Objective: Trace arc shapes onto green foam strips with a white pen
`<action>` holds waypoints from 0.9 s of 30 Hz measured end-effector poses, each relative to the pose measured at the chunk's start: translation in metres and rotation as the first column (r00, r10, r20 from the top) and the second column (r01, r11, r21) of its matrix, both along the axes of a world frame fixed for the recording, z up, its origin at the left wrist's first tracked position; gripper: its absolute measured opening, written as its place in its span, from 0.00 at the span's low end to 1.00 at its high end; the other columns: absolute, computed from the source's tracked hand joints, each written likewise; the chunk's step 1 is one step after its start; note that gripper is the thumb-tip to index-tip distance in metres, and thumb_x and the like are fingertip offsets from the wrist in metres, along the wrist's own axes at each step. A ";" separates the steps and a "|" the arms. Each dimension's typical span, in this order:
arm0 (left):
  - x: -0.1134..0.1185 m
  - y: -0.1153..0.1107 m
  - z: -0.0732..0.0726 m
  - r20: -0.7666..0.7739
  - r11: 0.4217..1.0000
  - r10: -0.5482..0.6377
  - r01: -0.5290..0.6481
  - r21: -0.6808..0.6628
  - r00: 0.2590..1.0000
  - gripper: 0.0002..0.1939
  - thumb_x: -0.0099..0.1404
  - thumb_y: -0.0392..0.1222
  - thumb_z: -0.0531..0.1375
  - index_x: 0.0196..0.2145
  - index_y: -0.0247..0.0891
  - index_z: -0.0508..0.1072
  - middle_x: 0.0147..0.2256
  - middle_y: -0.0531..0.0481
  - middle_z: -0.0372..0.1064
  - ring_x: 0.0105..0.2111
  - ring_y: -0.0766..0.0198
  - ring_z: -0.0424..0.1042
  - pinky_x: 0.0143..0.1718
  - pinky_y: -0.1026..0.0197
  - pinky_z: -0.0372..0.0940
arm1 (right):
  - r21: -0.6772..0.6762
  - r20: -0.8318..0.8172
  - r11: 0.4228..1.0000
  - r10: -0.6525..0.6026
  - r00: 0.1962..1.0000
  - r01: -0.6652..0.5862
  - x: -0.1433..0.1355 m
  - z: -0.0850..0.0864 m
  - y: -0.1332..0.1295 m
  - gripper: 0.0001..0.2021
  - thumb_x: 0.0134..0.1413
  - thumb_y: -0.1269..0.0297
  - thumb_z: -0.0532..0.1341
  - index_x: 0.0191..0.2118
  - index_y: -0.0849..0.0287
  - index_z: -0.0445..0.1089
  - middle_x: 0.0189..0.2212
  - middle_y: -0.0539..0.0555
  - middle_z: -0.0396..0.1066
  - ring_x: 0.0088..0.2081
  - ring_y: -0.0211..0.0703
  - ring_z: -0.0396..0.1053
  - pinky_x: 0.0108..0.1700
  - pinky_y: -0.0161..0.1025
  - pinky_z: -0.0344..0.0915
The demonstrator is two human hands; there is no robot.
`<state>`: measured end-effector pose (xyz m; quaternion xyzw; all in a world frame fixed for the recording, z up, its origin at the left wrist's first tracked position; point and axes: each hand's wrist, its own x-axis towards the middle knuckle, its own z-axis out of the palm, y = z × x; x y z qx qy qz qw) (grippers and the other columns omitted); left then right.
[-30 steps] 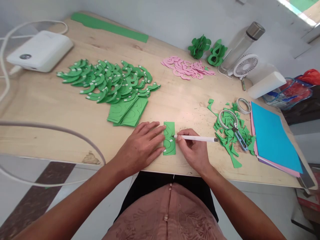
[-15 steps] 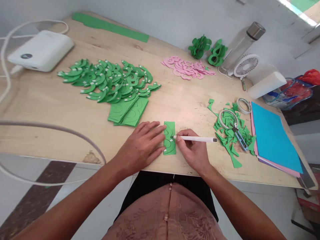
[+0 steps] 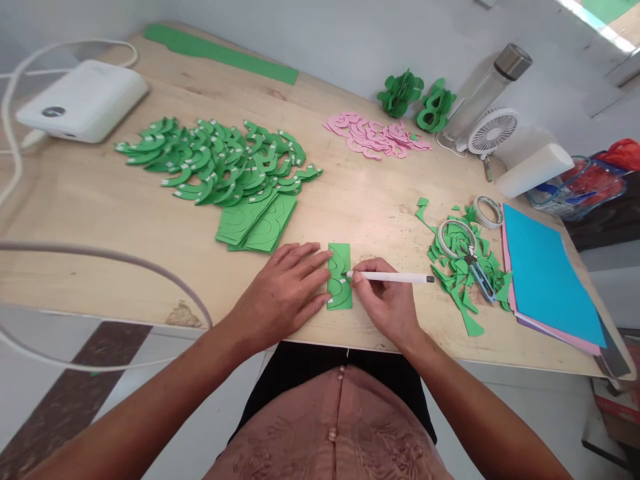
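A small green paper rectangle [image 3: 340, 297] with curved outlines drawn on it lies near the table's front edge. My left hand [image 3: 280, 293] rests flat with fingers spread, its fingertips on the paper's left side. In my right hand [image 3: 387, 300] is a white pen [image 3: 393, 277], pinched near its left end, with that end at the paper's right edge. Left of the paper is a stack of green rectangles [image 3: 265, 227] with similar outlines, just below a heap of cut green curved pieces [image 3: 220, 160] bearing small white tabs.
Green scraps [image 3: 463, 287] lie under a pale ring [image 3: 457, 239] and a blue cutter [image 3: 481, 277] on the right. Beyond are tape [image 3: 488, 211], blue sheets [image 3: 550, 273], pink cutouts [image 3: 373, 135], a fan [image 3: 493, 131] and a bottle [image 3: 480, 97]. A white device [image 3: 83, 100] sits back left.
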<state>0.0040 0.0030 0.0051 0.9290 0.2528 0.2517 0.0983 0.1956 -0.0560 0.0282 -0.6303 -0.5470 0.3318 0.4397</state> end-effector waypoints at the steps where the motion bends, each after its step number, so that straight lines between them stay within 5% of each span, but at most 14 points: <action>1: 0.000 0.000 0.000 0.001 1.000 0.000 0.000 -0.003 1.000 0.09 0.71 0.40 0.53 0.44 0.36 0.71 0.55 0.40 0.70 0.59 0.45 0.64 0.58 0.40 0.61 | 0.003 -0.009 1.000 -0.007 1.000 0.007 0.000 0.000 0.000 0.03 0.56 0.65 0.59 0.32 0.56 0.68 0.25 0.49 0.70 0.25 0.37 0.66 0.27 0.34 0.63; 27: 0.001 0.000 0.000 0.010 1.000 -0.004 0.004 0.008 1.000 0.10 0.71 0.40 0.53 0.44 0.34 0.72 0.54 0.39 0.70 0.58 0.44 0.65 0.57 0.40 0.61 | 0.029 0.022 1.000 0.004 1.000 -0.004 -0.001 0.001 0.000 0.03 0.55 0.66 0.59 0.32 0.56 0.68 0.24 0.47 0.70 0.24 0.35 0.65 0.26 0.33 0.62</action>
